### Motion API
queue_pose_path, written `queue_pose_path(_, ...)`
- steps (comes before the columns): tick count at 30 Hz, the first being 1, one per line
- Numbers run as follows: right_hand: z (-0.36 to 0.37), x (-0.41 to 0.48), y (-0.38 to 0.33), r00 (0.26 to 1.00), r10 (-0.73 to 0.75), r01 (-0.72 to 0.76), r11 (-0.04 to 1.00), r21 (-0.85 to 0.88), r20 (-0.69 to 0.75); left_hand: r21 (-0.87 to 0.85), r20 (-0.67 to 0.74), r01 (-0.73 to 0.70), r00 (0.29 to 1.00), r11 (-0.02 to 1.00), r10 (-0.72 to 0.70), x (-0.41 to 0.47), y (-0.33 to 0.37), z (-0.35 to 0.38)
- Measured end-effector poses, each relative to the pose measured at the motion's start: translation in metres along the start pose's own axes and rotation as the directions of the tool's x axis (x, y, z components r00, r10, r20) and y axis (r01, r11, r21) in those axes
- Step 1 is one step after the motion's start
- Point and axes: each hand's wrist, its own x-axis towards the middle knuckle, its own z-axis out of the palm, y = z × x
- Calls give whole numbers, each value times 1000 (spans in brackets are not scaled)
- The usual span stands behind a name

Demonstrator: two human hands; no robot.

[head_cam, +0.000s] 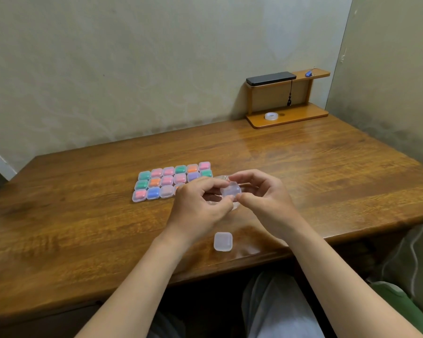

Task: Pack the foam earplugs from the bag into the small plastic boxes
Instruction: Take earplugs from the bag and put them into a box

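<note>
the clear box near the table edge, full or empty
Empty, it seems: the clear box shows no colour through its plastic, while the packed boxes in rows behind show pink, green, orange or blue inside.

The left hand [200, 203] covers the near right corner of the grid of small clear plastic boxes filled with coloured foam earplugs [167, 180]. With the right hand [266, 198] it hides part of a small clear plastic box [230, 190] pinched between them; its contents cannot be told.
</note>
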Motion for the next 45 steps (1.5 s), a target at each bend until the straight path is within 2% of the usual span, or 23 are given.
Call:
queue_pose_path(5,2,-2,4,1000,-3,3,1000,-16,25,-83,-75,17,997,996,-23,6,-1,-4)
queue_pose_path(9,5,-1,6,997,41,-42,999,12,58,-228,-64,189,976,955,-208,10,-2,-7)
queue_pose_path(11,5,0,4,995,52,-50,998,-23,83,-240,-81,231,963,943,-256,10,-5,-8)
queue_pose_path(13,4,3,0,997,55,-53,998,-38,56,-248,-133,259,945,933,-298,11,-10,-11)
queue_pose_path(15,-1,8,-3,997,67,-69,996,-49,-38,-271,-180,295,919,916,-350,13,-15,-16)
queue_pose_path(17,-8,17,1,988,57,-82,982,-171,-146,-278,-207,330,897,902,-391,15,-26,-22)
queue_pose_path(19,-14,26,9,983,11,-88,904,-418,-183,-258,-228,358,880,897,-417,15,-38,-28)
queue_pose_path(22,-14,37,18,995,-9,-62,720,-691,-98,-239,-236,416,852,877,-468,13,-52,-31)
queue_pose_path(25,-8,44,23,998,64,-48,638,-769,-10,-236,-199,465,837,853,-510,10,-58,-29)
queue_pose_path(29,0,54,24,980,175,-34,599,-800,90,-204,-163,458,855,865,-492,8,-62,-25)
queue_pose_path(32,4,57,25,966,219,-26,612,-790,138,-215,-122,468,858,857,-499,11,-62,-25)
queue_pose_path(45,12,71,44,942,244,53,572,-819,231,-114,-131,418,893,901,-431,15,-75,-17)
